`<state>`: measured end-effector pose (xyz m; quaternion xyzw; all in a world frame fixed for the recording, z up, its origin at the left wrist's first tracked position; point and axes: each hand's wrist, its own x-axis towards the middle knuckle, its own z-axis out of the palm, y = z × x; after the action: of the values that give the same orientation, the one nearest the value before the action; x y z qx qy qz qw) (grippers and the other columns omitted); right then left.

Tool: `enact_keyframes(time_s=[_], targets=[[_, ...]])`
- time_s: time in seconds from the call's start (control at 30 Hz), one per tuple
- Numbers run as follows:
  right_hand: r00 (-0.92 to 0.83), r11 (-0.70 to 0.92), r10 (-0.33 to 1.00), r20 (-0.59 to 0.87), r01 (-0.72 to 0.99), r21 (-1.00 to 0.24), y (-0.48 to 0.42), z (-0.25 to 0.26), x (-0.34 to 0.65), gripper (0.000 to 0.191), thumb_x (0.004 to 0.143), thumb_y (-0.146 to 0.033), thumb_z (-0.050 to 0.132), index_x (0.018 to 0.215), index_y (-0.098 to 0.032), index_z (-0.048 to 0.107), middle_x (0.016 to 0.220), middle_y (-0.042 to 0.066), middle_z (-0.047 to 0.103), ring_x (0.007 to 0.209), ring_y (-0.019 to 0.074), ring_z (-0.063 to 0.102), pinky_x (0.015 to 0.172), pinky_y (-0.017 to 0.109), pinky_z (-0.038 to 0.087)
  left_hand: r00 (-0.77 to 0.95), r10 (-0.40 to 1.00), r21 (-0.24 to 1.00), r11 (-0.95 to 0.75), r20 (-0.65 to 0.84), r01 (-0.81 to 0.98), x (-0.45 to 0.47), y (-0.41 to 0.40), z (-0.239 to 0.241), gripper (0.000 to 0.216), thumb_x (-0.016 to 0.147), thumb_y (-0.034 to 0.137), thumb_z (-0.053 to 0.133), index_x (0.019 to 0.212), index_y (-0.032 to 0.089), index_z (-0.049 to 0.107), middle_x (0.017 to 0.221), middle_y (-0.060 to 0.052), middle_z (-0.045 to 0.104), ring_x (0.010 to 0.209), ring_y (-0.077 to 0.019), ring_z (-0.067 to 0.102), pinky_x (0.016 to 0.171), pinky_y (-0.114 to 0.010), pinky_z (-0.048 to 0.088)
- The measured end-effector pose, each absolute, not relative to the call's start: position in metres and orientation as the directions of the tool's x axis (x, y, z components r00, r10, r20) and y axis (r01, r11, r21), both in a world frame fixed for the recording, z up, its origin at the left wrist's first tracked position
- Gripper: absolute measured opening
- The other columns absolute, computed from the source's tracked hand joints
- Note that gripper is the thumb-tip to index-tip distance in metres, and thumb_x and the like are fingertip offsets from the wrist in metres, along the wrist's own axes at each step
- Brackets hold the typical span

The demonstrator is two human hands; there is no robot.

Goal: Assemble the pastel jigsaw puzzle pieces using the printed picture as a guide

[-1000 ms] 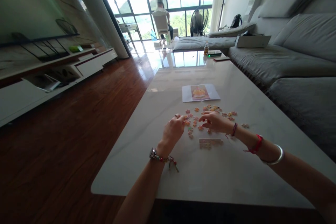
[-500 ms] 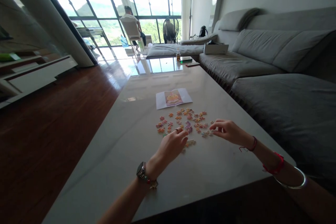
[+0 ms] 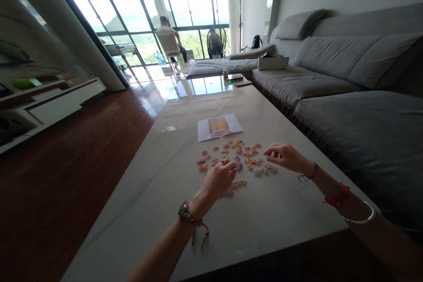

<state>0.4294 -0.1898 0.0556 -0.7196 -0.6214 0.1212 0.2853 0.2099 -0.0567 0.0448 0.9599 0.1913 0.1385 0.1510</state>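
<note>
Several small pastel jigsaw pieces (image 3: 243,153) lie scattered on a pale marble coffee table (image 3: 185,141). Beyond them lies a paper sheet (image 3: 219,127) with a printed picture. A short joined strip of pieces (image 3: 238,183) sits nearer me. My left hand (image 3: 218,179), watch on its wrist, hovers over the near left pieces with fingers curled, pinching what looks like a purple piece. My right hand (image 3: 284,157), with red cords and a silver bangle on that arm, rests at the right edge of the scatter, fingertips pinched on a piece I cannot make out.
A grey sofa (image 3: 346,83) runs along the table's right side, a white box (image 3: 272,62) on it. At the table's far end stand a small bottle (image 3: 225,71) and a phone (image 3: 234,77). Dark wood floor lies left. A person (image 3: 168,37) sits by the far windows.
The camera swung right and down, then steadied. My left hand shifted from the left pieces toward the middle. My right hand moved from the centre to the scatter's right edge.
</note>
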Motion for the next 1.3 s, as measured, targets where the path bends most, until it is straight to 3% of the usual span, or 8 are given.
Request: enact_keyframes(time_s=[0.37,0.6,0.8,0.87,0.93,1.07,1.2,1.3], targets=[[0.198,-0.091,0.966,0.164,0.858,-0.505,-0.154,0.049,0.431,0.018,0.074,-0.028,0.055,0.082,-0.016,0.066,0.079,0.004,0.063,0.058,0.0101,0.055,0.057,0.021,0.043,0.758,0.569,0.390,-0.808,0.320,0.442,0.200,-0.024,0.032,0.019,0.081,0.022,0.041,0.086,0.017,0.059,0.083,-0.003,0.059,0.061,-0.0087,0.054,0.065,-0.022,0.043],[0.201,-0.162,0.977,0.075,0.920,-0.356,-0.109,0.038,0.412,0.014,0.068,-0.019,0.059,0.079,-0.013,0.066,0.084,0.007,0.058,0.065,0.0110,0.054,0.063,0.019,0.041,0.710,0.624,0.260,-0.781,0.325,0.567,0.198,-0.030,0.034,0.021,0.083,0.024,0.039,0.090,0.021,0.058,0.091,-0.003,0.059,0.069,-0.0111,0.057,0.061,-0.021,0.041],[0.234,-0.198,0.971,0.046,0.900,-0.388,-0.109,0.038,0.408,0.010,0.065,-0.013,0.057,0.072,-0.012,0.064,0.077,0.005,0.060,0.064,0.0106,0.052,0.059,0.018,0.038,0.726,0.608,0.150,-0.790,0.321,0.595,0.197,-0.032,0.032,0.022,0.084,0.026,0.036,0.090,0.022,0.056,0.091,-0.001,0.059,0.074,-0.0138,0.058,0.057,-0.021,0.040],[0.255,-0.221,0.967,0.021,0.874,-0.433,-0.111,0.039,0.412,0.010,0.067,-0.016,0.056,0.072,-0.013,0.064,0.070,0.003,0.061,0.060,0.0098,0.052,0.055,0.018,0.038,0.738,0.594,0.119,-0.798,0.321,0.590,0.196,-0.033,0.032,0.022,0.085,0.026,0.035,0.090,0.023,0.056,0.091,-0.001,0.059,0.073,-0.0138,0.058,0.056,-0.022,0.039],[0.283,-0.256,0.958,-0.039,0.788,-0.560,-0.112,0.040,0.417,0.013,0.068,-0.021,0.056,0.074,-0.012,0.063,0.064,0.002,0.060,0.055,0.0090,0.050,0.052,0.018,0.037,0.751,0.574,0.098,-0.811,0.327,0.577,0.194,-0.034,0.032,0.022,0.085,0.026,0.035,0.090,0.023,0.056,0.091,-0.002,0.059,0.073,-0.0136,0.057,0.054,-0.022,0.038],[0.330,-0.309,0.930,-0.159,0.474,-0.824,-0.109,0.037,0.427,0.015,0.065,-0.025,0.059,0.070,-0.010,0.061,0.056,-0.001,0.056,0.049,0.0066,0.045,0.047,0.018,0.035,0.775,0.533,0.058,-0.834,0.339,0.549,0.191,-0.038,0.030,0.021,0.084,0.025,0.036,0.088,0.023,0.057,0.090,-0.002,0.059,0.070,-0.0135,0.057,0.051,-0.022,0.037],[0.342,-0.341,0.908,-0.241,0.271,-0.900,-0.107,0.034,0.428,0.018,0.062,-0.027,0.062,0.068,-0.011,0.058,0.050,-0.004,0.050,0.043,0.0040,0.038,0.042,0.017,0.031,0.789,0.505,0.048,-0.851,0.350,0.523,0.189,-0.038,0.026,0.021,0.085,0.026,0.036,0.088,0.023,0.057,0.091,-0.001,0.059,0.071,-0.0134,0.057,0.053,-0.022,0.038],[0.312,-0.351,0.911,-0.269,0.248,-0.903,-0.105,0.032,0.423,0.021,0.060,-0.029,0.063,0.069,-0.011,0.058,0.049,-0.004,0.048,0.041,0.0029,0.034,0.039,0.017,0.028,0.787,0.518,0.061,-0.845,0.335,0.531,0.188,-0.038,0.024,0.022,0.085,0.026,0.036,0.089,0.023,0.057,0.093,-0.002,0.058,0.074,-0.0133,0.057,0.055,-0.022,0.039]])
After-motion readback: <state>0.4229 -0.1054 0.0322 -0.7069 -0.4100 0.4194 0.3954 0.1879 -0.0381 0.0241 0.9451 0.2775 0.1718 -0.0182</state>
